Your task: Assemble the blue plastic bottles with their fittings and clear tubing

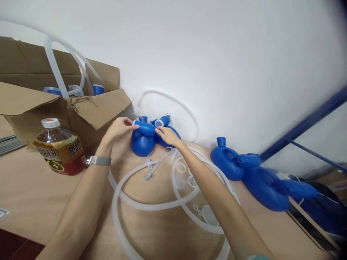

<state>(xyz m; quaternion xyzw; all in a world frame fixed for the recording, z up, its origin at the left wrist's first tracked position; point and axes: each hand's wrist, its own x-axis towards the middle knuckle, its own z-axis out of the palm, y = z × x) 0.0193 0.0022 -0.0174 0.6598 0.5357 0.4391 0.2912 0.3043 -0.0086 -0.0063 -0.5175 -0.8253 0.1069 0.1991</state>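
Toward the back of the table, a blue plastic urinal bottle (142,144) stands with its wide neck lying to the left and a white ring at its mouth. My left hand (123,126), wearing a watch on its wrist, grips the mouth end between thumb and fingers. The fingers of my right hand (168,136) close on the other end of that neck. Behind the right hand rests a second blue bottle (163,121), also with a white ring in its mouth. My right hand partly covers it.
Coiled translucent hose (151,206), white rings (181,167) and a clear cap (210,215) lie in front. More blue bottles (262,184) sit at right, beside a phone-like dark slab (306,225). At left stand a drink bottle (61,148) and an open cardboard box (100,112) holding hoses.
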